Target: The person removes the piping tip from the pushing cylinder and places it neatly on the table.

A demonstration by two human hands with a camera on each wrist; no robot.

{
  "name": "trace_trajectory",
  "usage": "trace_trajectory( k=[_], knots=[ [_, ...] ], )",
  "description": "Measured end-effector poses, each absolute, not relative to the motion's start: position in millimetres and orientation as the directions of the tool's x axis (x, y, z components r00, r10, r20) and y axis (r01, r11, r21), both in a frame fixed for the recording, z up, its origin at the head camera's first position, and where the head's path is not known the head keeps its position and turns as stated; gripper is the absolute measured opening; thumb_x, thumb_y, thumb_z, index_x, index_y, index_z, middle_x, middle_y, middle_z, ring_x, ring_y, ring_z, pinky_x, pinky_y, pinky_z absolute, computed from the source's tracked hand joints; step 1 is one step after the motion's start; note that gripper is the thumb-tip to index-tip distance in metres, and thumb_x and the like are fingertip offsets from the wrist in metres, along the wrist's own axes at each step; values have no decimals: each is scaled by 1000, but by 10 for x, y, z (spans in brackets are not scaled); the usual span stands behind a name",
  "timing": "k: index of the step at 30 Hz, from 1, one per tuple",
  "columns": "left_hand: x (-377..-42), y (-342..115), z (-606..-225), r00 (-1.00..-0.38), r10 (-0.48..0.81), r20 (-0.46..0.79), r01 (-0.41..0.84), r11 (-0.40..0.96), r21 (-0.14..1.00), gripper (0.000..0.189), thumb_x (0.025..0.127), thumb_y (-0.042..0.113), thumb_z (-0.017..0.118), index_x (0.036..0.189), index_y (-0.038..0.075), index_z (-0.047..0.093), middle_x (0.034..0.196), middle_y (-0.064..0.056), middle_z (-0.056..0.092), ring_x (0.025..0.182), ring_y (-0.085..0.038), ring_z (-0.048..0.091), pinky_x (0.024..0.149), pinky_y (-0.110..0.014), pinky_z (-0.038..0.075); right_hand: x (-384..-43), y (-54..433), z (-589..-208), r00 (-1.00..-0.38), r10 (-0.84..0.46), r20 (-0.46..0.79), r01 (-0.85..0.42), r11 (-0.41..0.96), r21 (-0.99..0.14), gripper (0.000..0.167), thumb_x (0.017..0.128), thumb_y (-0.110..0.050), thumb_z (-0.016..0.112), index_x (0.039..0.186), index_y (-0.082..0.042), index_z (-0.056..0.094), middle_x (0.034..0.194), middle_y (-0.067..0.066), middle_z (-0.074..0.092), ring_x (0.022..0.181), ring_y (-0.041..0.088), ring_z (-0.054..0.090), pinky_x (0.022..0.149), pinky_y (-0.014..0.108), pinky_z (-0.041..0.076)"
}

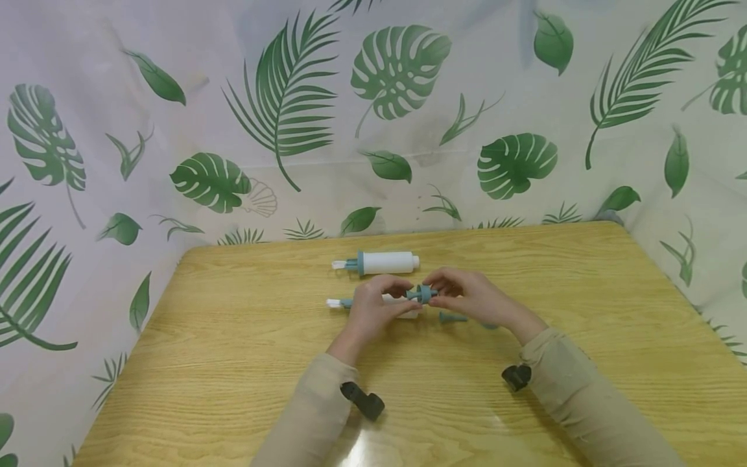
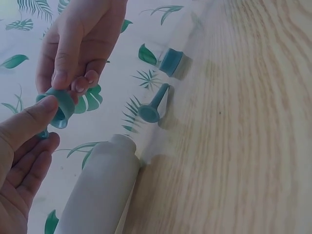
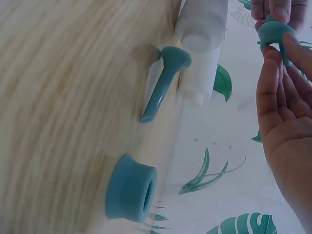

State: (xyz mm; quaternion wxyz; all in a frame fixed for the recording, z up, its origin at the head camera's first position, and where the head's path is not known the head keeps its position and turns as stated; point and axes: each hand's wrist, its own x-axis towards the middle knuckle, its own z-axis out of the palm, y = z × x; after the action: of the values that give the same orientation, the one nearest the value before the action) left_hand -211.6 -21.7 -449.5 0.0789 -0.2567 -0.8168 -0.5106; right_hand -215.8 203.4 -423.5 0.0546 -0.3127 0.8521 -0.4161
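In the head view, both hands meet over the middle of the table. My right hand [image 1: 467,292] grips a teal cup-shaped collar [image 3: 275,33] between thumb and fingers. A thin teal stem [image 3: 285,54] pokes out of its open side. My left hand [image 1: 376,301] pinches the stem's flared end, its thumb lying against the collar in the left wrist view. Below the hands lies a white cylinder [image 2: 105,183], partly hidden by the left hand from above. Close by on the table are a loose teal flared stem [image 3: 165,80] and another teal collar [image 3: 127,190].
Farther back lies a second white cylinder [image 1: 388,263] with a teal collar and a pale tip at its left end. The wooden table [image 1: 233,389] runs back to a leaf-printed cloth [image 1: 432,188]. Each sleeve carries a black wrist strap [image 1: 364,401].
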Motion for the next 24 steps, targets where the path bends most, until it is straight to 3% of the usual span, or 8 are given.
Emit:
trace_trajectory(
  k=[13,24],
  knots=[
    [-2148,-197,-4484,-813,334,477,582,436,686,21,80,8,77,99,0,71,94,-10,68,83,-20,65,76,-34,54,-2181,2108,-4199,-797,-566,211,-517,459,-723,26,88,-12,69,113,-4,62,94,0,65,86,14,62,74,29,54],
    [-2205,-112,-4402,-852,313,420,523,525,671,19,85,4,70,104,2,70,99,-10,68,88,-20,64,79,-33,53,-2326,2366,-4208,-843,-518,144,-472,586,-659,28,89,-17,69,114,-7,62,92,-3,65,85,13,61,75,31,52]
  ],
)
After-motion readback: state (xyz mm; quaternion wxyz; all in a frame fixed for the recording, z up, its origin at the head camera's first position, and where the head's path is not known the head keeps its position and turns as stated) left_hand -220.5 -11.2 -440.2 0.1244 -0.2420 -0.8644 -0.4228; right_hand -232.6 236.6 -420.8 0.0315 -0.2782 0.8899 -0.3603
